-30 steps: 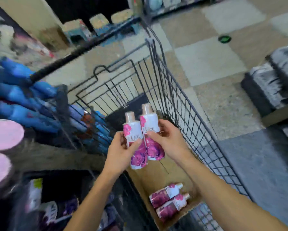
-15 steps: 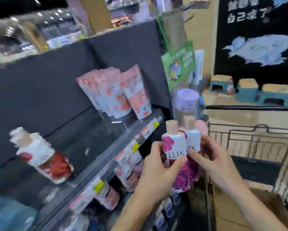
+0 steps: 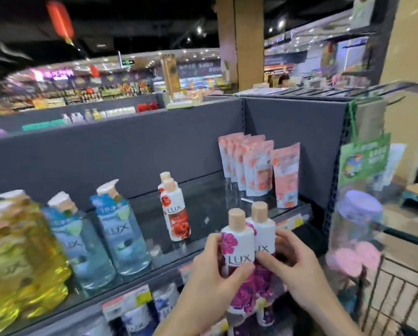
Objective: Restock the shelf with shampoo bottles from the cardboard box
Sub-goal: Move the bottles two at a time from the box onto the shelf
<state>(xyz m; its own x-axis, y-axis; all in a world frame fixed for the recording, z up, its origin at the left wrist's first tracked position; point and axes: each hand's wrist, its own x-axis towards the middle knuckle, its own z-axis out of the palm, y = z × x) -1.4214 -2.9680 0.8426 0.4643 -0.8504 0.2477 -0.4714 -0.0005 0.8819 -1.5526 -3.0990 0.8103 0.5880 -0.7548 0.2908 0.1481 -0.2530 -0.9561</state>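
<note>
I hold two white LUX shampoo bottles with pink flowers and beige caps, upright and side by side, just in front of the dark shelf (image 3: 203, 204). My left hand (image 3: 210, 282) grips the nearer bottle (image 3: 238, 248). My right hand (image 3: 297, 270) grips the farther bottle (image 3: 263, 229). On the shelf stand two LUX bottles with red flowers (image 3: 174, 209), with bare shelf to their right. The cardboard box is out of view.
Blue LUX bottles (image 3: 120, 229) and yellow bottles (image 3: 21, 253) fill the shelf's left part. Pink refill pouches (image 3: 256, 166) stand at its back right. A wire cart (image 3: 396, 299) is at lower right, and price tags (image 3: 128, 299) line the shelf edge.
My view swung from the cart and box up and left to the shelf. Both hands carried the two bottles up to the shelf front.
</note>
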